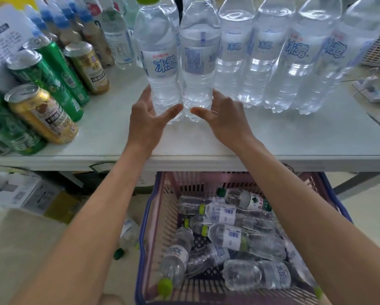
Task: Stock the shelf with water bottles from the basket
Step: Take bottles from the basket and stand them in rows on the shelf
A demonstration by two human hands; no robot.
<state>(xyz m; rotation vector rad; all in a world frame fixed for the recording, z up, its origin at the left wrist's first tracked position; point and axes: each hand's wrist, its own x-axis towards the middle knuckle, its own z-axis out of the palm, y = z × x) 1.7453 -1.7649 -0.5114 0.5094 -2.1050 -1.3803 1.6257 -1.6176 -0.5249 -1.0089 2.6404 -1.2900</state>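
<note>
In front of me stands a white table (272, 139) under even daylight. Below its left edge cardboard boxes (23, 194) sit on the pale floor (372, 208); a power strip (369, 90) lies at its right end.

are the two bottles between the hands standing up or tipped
Standing upright: both bottles rest base-down on the shelf, green caps on top.

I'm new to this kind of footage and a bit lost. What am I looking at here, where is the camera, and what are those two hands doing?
One camera, worn on a person's head, looks forward and down. No machine: just bare arms. The left hand and right hand cup the bases of two upright water bottles on a white shelf, beside a row of similar bottles. Cans stand to the left. Below, a basket holds more bottles lying down.
</note>
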